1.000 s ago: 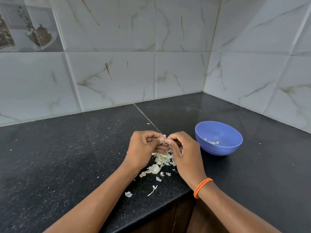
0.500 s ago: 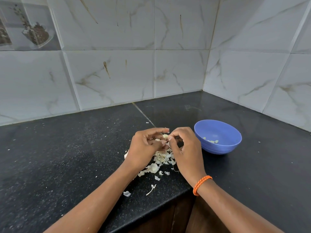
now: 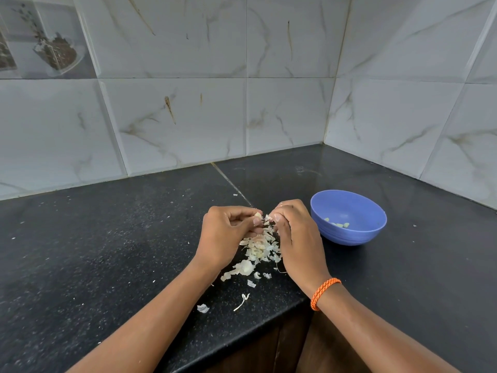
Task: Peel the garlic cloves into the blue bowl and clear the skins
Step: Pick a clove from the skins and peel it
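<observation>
My left hand [image 3: 224, 235] and my right hand [image 3: 297, 238] meet fingertip to fingertip above the black counter, both pinching one small garlic clove [image 3: 262, 217] with skin on it. Directly below the hands lies a heap of pale garlic skins [image 3: 258, 250]. The blue bowl [image 3: 349, 235] stands just right of my right hand, with a few peeled cloves [image 3: 339, 225] at its bottom. An orange band circles my right wrist.
Loose skin scraps [image 3: 203, 308] and a thin white stem [image 3: 242, 301] lie near the counter's front edge [image 3: 242, 343]. Tiled walls close the corner behind and to the right. Brown cabinet fronts sit below the edge.
Both hands have stayed above the skin heap, their fingers working the clove. The view has shifted slightly; the bowl has not moved.
</observation>
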{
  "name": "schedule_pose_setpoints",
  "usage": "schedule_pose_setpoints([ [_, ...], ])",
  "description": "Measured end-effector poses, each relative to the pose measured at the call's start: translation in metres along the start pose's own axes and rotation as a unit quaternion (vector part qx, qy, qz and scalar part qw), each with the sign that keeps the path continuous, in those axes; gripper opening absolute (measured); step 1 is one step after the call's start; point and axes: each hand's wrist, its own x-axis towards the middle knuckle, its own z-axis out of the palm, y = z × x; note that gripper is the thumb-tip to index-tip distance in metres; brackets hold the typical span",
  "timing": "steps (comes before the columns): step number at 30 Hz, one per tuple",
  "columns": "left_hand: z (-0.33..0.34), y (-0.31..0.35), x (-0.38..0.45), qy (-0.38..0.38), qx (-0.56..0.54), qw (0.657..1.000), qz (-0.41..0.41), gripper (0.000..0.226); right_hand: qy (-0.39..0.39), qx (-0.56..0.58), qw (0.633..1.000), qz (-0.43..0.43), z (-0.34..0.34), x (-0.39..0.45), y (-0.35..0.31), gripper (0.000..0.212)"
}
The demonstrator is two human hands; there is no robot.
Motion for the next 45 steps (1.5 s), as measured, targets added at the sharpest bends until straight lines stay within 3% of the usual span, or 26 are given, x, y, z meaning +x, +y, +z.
schedule_pose_setpoints([
  [5,-0.003,0.001,0.001,-0.006,0.012,1.0,0.008,0.012,-0.004,0.017,1.0,0.016,-0.002,0.002,0.001,0.006],
  [12,-0.005,0.004,0.0,-0.001,0.024,1.0,0.011,0.011,-0.016,-0.001,1.0,0.004,-0.007,0.005,0.003,0.015],
  [15,-0.006,0.006,0.0,0.004,0.021,1.0,0.007,0.01,-0.015,0.005,1.0,0.019,-0.006,0.006,0.001,0.005],
  [23,-0.005,0.008,-0.002,0.004,0.043,0.999,-0.002,0.013,-0.007,0.03,0.999,0.036,-0.007,0.007,0.003,0.012],
  [26,-0.004,0.008,-0.003,-0.009,0.07,0.997,0.011,0.012,-0.014,0.069,0.997,0.02,-0.007,0.007,0.0,0.017],
  [31,-0.001,0.011,-0.007,-0.02,0.125,0.991,0.039,0.006,-0.059,0.165,0.983,0.045,-0.006,0.004,-0.005,0.008],
  [45,0.0,0.013,-0.009,0.009,0.168,0.984,0.061,0.011,-0.018,0.218,0.974,0.066,-0.007,0.007,0.001,0.01],
])
